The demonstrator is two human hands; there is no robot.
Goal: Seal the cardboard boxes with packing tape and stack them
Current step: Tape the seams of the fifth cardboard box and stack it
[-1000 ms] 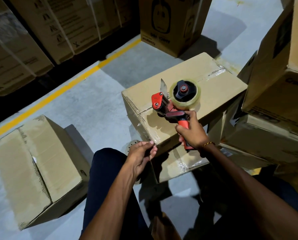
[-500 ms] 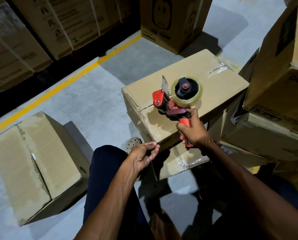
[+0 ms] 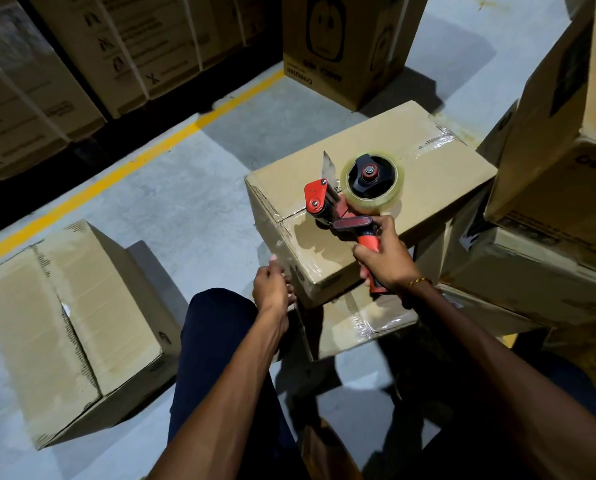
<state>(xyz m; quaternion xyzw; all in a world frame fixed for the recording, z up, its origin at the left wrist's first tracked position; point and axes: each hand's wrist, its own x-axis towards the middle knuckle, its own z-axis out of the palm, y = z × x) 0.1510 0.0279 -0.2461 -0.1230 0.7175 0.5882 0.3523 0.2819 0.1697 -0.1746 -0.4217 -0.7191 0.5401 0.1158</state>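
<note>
A cardboard box [image 3: 421, 157] lies in front of me on top of another box [image 3: 358, 323], with clear tape running along its top seam and down its near end. My right hand [image 3: 383, 254] grips the red handle of a tape dispenser [image 3: 352, 199], whose roll of clear tape stands over the near end of the box top. My left hand [image 3: 272, 289] is at the box's near left corner, fingers curled against the side. Whether it pinches anything I cannot tell.
A box with an untaped seam [image 3: 64, 327] lies on the grey floor at the left. Stacked boxes [image 3: 559, 161] rise at the right. A printed box [image 3: 345, 46] stands behind, and strapped cartons [image 3: 82, 64] line the far side of a yellow floor line [image 3: 116, 178]. My dark-trousered knee [image 3: 217, 341] is below.
My left hand has moved up from below the box to its near left corner. The dispenser has shifted slightly along the box top in my right hand.
</note>
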